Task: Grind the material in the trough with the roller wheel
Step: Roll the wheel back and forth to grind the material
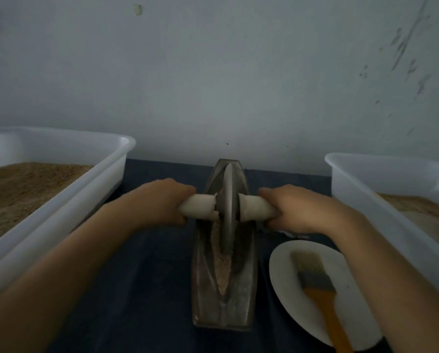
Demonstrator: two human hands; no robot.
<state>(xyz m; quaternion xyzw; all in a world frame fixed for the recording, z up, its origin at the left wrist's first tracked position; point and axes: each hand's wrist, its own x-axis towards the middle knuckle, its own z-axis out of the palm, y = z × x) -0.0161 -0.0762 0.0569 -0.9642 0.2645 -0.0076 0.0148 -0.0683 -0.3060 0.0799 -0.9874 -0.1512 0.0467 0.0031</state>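
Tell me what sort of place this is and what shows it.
Probably a small workbench for hand-grinding herbs or grain, set against a bare wall. A metal trough with a roller wheel sits on a dark cloth, flanked by white tubs of brownish granular material.

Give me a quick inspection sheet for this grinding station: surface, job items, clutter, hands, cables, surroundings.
Surface: dark blue cloth covers the table.
Job's things: metal trough lies lengthwise toward the wall; roller wheel stands upright in its groove; pale ground material lies along the groove on the near side of the wheel.
Clutter: white plate right of the trough, with a brush on it; left tub holds brown granular material; right tub holds some paler material.
Hands: left hand and right hand each grip one end of the white axle handle.
Cables: nothing seen.
Surroundings: grey wall, scuffed at upper right.
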